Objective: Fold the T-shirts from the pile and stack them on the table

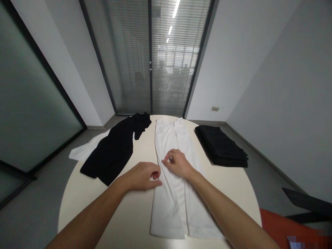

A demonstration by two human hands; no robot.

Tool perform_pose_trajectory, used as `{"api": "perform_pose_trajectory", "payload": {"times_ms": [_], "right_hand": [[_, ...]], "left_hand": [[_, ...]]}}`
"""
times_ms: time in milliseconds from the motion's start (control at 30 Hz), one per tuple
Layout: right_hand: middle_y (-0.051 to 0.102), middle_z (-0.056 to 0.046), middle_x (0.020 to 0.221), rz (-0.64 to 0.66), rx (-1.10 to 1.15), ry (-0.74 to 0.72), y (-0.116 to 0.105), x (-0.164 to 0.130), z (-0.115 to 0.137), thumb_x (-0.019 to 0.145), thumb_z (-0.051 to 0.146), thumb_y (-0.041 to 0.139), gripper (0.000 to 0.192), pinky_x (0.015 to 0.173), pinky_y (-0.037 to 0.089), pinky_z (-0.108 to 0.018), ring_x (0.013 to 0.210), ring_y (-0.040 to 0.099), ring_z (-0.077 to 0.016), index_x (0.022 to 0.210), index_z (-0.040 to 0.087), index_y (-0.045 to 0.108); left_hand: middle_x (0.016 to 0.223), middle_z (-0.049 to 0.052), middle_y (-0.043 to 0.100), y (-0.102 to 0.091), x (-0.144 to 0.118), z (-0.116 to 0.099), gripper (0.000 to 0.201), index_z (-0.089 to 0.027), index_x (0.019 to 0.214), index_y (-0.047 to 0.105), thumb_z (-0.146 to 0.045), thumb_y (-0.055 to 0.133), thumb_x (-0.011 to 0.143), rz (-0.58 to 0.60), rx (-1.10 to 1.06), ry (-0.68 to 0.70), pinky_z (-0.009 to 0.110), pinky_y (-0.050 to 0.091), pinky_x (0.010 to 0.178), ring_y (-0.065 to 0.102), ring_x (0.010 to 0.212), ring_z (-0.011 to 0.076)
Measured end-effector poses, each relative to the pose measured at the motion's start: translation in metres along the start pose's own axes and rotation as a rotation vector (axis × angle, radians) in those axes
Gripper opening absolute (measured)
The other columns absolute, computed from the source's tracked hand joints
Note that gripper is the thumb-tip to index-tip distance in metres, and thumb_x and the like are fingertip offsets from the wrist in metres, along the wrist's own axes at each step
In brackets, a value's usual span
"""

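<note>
A pair of white trousers (pixel 168 204) lies lengthwise on the round table (pixel 124 218), waistband at the far end, with some creases along the legs. My left hand (pixel 145 176) is at the left edge of the trousers, its fingers loosely curled and the thumb apart from them. Just beyond it, my right hand (pixel 177 162) is over the middle of the trousers, fingers bent, with a gap between thumb and forefinger. Nothing shows in either hand. Whether the right fingertips touch the cloth, I cannot tell.
Black clothing (pixel 114 145) lies at the table's left, over a white garment (pixel 89 147) that hangs past the edge. A stack of folded black clothes (pixel 220 147) is on the right. A red chair seat (pixel 282 224) stands at the lower right. Glass panels (pixel 171 79) rise behind.
</note>
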State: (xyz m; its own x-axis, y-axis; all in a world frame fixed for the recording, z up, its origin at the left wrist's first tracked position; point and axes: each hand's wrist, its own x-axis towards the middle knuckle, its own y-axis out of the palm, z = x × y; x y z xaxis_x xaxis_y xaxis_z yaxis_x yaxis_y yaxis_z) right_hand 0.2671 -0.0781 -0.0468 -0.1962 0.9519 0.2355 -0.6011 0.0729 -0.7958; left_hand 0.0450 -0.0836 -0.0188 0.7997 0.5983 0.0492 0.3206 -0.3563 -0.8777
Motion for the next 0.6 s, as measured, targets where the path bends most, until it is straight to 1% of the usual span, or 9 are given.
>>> {"api": "perform_pose_trajectory", "payload": {"times_ms": [67, 133, 200, 267, 333, 400, 467, 533, 600], "right_hand": [[0.063, -0.001, 0.078, 0.036, 0.101, 0.021, 0.002, 0.000, -0.004, 0.087, 0.039, 0.063, 0.020, 0.079, 0.041, -0.032, 0.080, 0.056, -0.0179, 0.080, 0.021, 0.067], [0.057, 0.002, 0.068, 0.049, 0.260, 0.073, 0.002, 0.001, -0.011, 0.088, 0.039, 0.058, 0.022, 0.068, 0.040, -0.028, 0.066, 0.051, -0.0147, 0.078, 0.020, 0.062], [0.052, 0.005, 0.063, 0.018, 0.403, 0.131, 0.002, 0.001, -0.018, 0.087, 0.038, 0.055, 0.020, 0.061, 0.038, -0.026, 0.059, 0.047, -0.0129, 0.075, 0.021, 0.055], [0.050, 0.006, 0.064, -0.037, 0.440, 0.157, 0.001, 0.001, -0.022, 0.083, 0.033, 0.056, 0.014, 0.059, 0.037, -0.025, 0.059, 0.047, -0.0123, 0.077, 0.021, 0.052], [0.052, 0.007, 0.066, -0.050, 0.366, 0.140, -0.001, 0.000, -0.023, 0.078, 0.025, 0.058, 0.010, 0.062, 0.037, -0.025, 0.060, 0.048, -0.0122, 0.086, 0.021, 0.056], [0.054, 0.007, 0.068, -0.017, 0.257, 0.087, -0.004, -0.002, -0.021, 0.076, 0.019, 0.060, 0.022, 0.067, 0.039, -0.025, 0.062, 0.050, -0.0124, 0.098, 0.023, 0.061], [0.054, 0.007, 0.068, 0.020, 0.171, 0.050, -0.007, -0.003, -0.018, 0.077, 0.019, 0.062, 0.026, 0.073, 0.040, -0.027, 0.066, 0.052, -0.0132, 0.102, 0.024, 0.066], [0.055, 0.005, 0.070, 0.050, 0.111, 0.039, -0.008, -0.004, -0.015, 0.081, 0.023, 0.064, 0.026, 0.081, 0.041, -0.031, 0.073, 0.055, -0.0153, 0.106, 0.026, 0.069], [0.062, 0.002, 0.080, 0.062, 0.065, 0.039, -0.008, -0.006, -0.013, 0.082, 0.027, 0.068, 0.036, 0.089, 0.041, -0.036, 0.087, 0.058, -0.0189, 0.118, 0.028, 0.066]], "left_hand": [[0.079, -0.003, 0.066, 0.000, 0.000, 0.001, 0.016, -0.021, 0.084, 0.062, -0.033, 0.072, 0.082, 0.018, -0.016, -0.041, 0.025, 0.036, 0.066, 0.059, 0.071, 0.0148], [0.081, -0.004, 0.069, 0.002, 0.000, 0.001, 0.017, -0.022, 0.094, 0.066, -0.032, 0.073, 0.082, 0.031, -0.037, -0.054, 0.025, 0.037, 0.067, 0.062, 0.073, 0.0153], [0.082, -0.004, 0.070, 0.003, 0.000, 0.002, 0.020, -0.024, 0.101, 0.068, -0.031, 0.074, 0.083, 0.048, -0.035, -0.055, 0.025, 0.039, 0.069, 0.064, 0.075, 0.0158], [0.086, -0.003, 0.069, 0.002, -0.001, 0.002, 0.021, -0.025, 0.103, 0.070, -0.031, 0.073, 0.083, 0.052, -0.001, -0.046, 0.026, 0.041, 0.071, 0.064, 0.077, 0.0166], [0.093, -0.001, 0.068, 0.001, -0.003, 0.002, 0.021, -0.025, 0.103, 0.071, -0.032, 0.073, 0.083, 0.038, 0.041, -0.017, 0.027, 0.044, 0.075, 0.065, 0.085, 0.0183], [0.106, 0.002, 0.066, 0.000, -0.004, 0.002, 0.021, -0.025, 0.102, 0.072, -0.032, 0.074, 0.083, 0.001, 0.060, 0.021, 0.029, 0.047, 0.083, 0.064, 0.096, 0.0204], [0.122, 0.005, 0.062, 0.000, -0.005, 0.002, 0.017, -0.024, 0.097, 0.072, -0.031, 0.075, 0.082, -0.032, 0.053, 0.063, 0.032, 0.047, 0.092, 0.060, 0.111, 0.0230], [0.136, 0.006, 0.058, 0.001, -0.005, 0.002, 0.014, -0.022, 0.090, 0.069, -0.029, 0.077, 0.080, -0.051, 0.032, 0.112, 0.036, 0.044, 0.102, 0.053, 0.125, 0.0253], [0.139, 0.006, 0.058, 0.002, -0.005, 0.003, 0.014, -0.021, 0.083, 0.066, -0.028, 0.078, 0.079, -0.040, 0.019, 0.154, 0.041, 0.037, 0.112, 0.045, 0.135, 0.0277]]}}
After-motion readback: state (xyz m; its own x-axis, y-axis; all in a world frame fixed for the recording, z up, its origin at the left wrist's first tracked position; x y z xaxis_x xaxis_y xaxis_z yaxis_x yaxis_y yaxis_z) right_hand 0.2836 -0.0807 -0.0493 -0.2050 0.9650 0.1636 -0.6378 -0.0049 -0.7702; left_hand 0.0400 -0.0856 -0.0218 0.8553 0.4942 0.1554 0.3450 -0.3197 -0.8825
